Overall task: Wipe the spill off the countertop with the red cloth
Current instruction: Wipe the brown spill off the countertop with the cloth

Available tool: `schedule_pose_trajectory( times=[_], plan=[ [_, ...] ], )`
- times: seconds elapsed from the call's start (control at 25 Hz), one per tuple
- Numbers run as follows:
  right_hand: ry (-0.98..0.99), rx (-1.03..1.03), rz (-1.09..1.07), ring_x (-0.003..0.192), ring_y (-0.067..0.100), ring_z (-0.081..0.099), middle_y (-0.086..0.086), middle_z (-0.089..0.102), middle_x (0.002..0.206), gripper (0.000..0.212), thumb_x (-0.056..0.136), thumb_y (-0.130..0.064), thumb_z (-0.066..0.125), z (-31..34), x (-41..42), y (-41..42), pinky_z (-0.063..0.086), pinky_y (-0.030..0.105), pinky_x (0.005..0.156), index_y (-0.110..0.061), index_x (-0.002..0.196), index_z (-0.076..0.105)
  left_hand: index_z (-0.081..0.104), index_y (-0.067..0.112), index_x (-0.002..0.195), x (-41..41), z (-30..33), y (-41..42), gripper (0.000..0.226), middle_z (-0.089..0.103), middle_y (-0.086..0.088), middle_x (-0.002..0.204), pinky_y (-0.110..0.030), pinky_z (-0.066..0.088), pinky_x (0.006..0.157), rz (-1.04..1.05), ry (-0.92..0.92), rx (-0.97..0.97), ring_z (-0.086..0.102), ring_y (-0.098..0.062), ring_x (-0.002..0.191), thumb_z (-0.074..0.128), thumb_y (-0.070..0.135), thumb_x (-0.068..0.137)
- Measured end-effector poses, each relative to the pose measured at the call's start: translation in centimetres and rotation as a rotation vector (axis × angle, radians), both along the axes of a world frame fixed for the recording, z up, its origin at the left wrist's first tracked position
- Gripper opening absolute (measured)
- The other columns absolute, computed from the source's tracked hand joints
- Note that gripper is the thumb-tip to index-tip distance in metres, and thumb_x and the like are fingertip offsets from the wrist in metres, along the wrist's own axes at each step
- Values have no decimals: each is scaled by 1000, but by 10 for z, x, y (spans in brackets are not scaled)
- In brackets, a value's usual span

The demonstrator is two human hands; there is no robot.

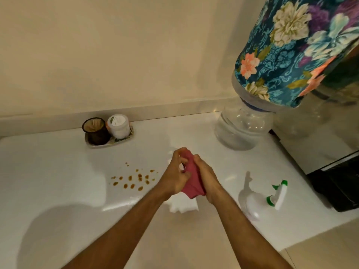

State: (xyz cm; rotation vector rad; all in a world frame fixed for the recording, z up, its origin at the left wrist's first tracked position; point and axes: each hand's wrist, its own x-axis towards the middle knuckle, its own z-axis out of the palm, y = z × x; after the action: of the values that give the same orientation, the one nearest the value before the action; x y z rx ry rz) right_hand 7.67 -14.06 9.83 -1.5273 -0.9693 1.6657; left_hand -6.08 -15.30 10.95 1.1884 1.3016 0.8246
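Observation:
The red cloth (193, 181) is bunched between both hands above the white countertop (58, 171). My left hand (177, 171) grips its left side with curled fingers. On its right side my right hand (206, 179) closes around it. The spill (134, 178) is a scatter of small brown drops on the counter, just left of my left hand and apart from the cloth. White paper or cloth (183, 205) lies on the counter under my hands, partly hidden by them.
A white spray bottle with green trigger (260, 199) lies on its side to the right. A small tray (108, 144) at the back holds a dark cup and a white jar. A water dispenser jug (242, 127) under a floral cover stands back right. A black appliance (338, 187) sits at the right edge.

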Motion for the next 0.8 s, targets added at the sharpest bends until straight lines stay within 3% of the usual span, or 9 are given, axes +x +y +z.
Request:
schedule_pose_trajectory(
  times=[0.08, 0.16, 0.28, 0.32, 0.4, 0.52, 0.64, 0.8],
  plan=[
    [143, -176, -45, 102, 28, 73, 9, 77, 111, 39, 89, -55, 61, -6, -16, -21, 59, 49, 91, -27, 113, 74, 26, 43, 146, -19, -3, -23, 79, 58, 6, 125, -47, 59, 90, -64, 8, -9, 64, -25, 110, 54, -3, 89],
    [185, -200, -53, 100, 33, 73, 15, 76, 110, 36, 88, -45, 65, -16, -31, -37, 58, 51, 89, -18, 110, 75, 24, 42, 150, -42, -12, -44, 81, 55, 10, 134, -37, 60, 90, -124, -44, -57, 63, -19, 115, 59, 0, 89],
    [52, -70, -170, 75, 22, 74, 14, 74, 97, 22, 86, -27, 68, -31, -49, -42, 61, 37, 65, -13, 102, 73, 34, 37, 147, -81, -35, -68, 68, 55, 14, 138, -22, 54, 87, -125, -4, -58, 61, -14, 119, 65, 11, 92],
    [-13, -20, -201, 74, 19, 73, 14, 74, 98, 20, 86, -26, 68, -37, -54, -41, 61, 34, 64, -14, 101, 72, 40, 34, 145, -96, -45, -75, 62, 56, 12, 137, -20, 51, 88, -57, 65, -39, 60, -16, 120, 65, 14, 92],
    [-303, 100, -116, 98, 26, 70, 11, 68, 118, 36, 84, -39, 69, -58, -62, -38, 60, 41, 79, -20, 114, 66, 45, 27, 143, -134, -71, -92, 55, 55, 5, 141, -25, 46, 97, 119, 257, 9, 56, -19, 126, 65, 17, 92],
    [-936, 190, 205, 140, 45, 30, 10, 36, 154, 88, 77, -72, 48, -93, -76, -47, 35, 60, 108, -18, 147, 39, 34, 16, 152, -190, -114, -114, 63, 37, -5, 158, -36, 29, 117, 155, 574, 12, 35, -25, 145, 61, 26, 95],
    [-1039, 314, 304, 148, 47, 11, 17, 25, 162, 101, 77, -75, 25, -116, -88, -52, 15, 62, 119, -10, 154, 28, 14, 11, 158, -234, -144, -125, 77, 12, -9, 168, -41, 10, 124, 108, 836, -21, 8, -26, 155, 44, 47, 97],
    [-1139, 352, 324, 153, 34, 4, 10, 11, 167, 79, 92, -63, 18, -151, -79, -41, 9, 58, 122, -21, 158, 14, -4, 18, 158, -277, -174, -114, 91, -12, 1, 168, -49, 1, 125, 71, 1001, -4, -9, -21, 155, 8, 69, 84]
  ],
)
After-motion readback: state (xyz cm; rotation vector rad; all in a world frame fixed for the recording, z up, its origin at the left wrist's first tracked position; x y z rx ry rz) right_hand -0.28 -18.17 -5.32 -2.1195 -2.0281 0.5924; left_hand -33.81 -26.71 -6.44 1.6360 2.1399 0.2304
